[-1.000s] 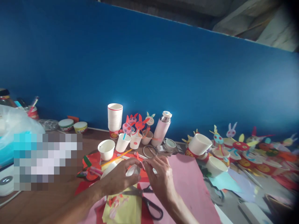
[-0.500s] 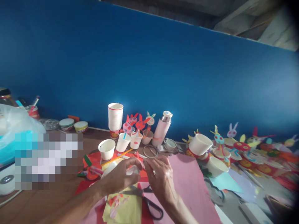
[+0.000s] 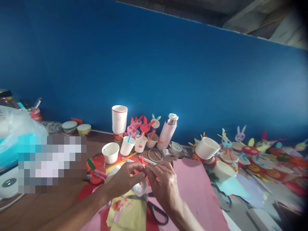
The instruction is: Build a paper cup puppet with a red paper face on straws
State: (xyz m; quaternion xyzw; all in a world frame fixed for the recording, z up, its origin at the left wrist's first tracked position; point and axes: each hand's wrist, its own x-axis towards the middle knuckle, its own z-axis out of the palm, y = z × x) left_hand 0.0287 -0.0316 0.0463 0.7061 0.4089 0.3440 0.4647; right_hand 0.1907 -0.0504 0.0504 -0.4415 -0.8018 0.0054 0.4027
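Note:
My left hand (image 3: 124, 179) and my right hand (image 3: 163, 179) meet above the papers, fingertips pinched close together. What they pinch is too small to make out. Just under the fingers of my left hand is a whitish round roll (image 3: 140, 187), partly hidden. Below the hands lie scissors with dark handles (image 3: 157, 213), on yellow paper (image 3: 131, 213) with small red and pink scraps (image 3: 118, 208). A yellow stick (image 3: 121, 162) and a white cup (image 3: 110, 153) stand out beyond my left hand.
Behind are stacked cups (image 3: 119, 120), cups with paper rabbit faces (image 3: 141, 142) and a pink thermos (image 3: 166, 133). Pink paper (image 3: 192, 189) lies at right, beside a tilted white cup (image 3: 207, 148) and more rabbit cups (image 3: 229, 157). A plastic bag (image 3: 21, 128) is at left.
The fingertips of both hands have drawn closer together. The whitish roll under my left fingers now shows lower and more clearly. The view has shifted slightly.

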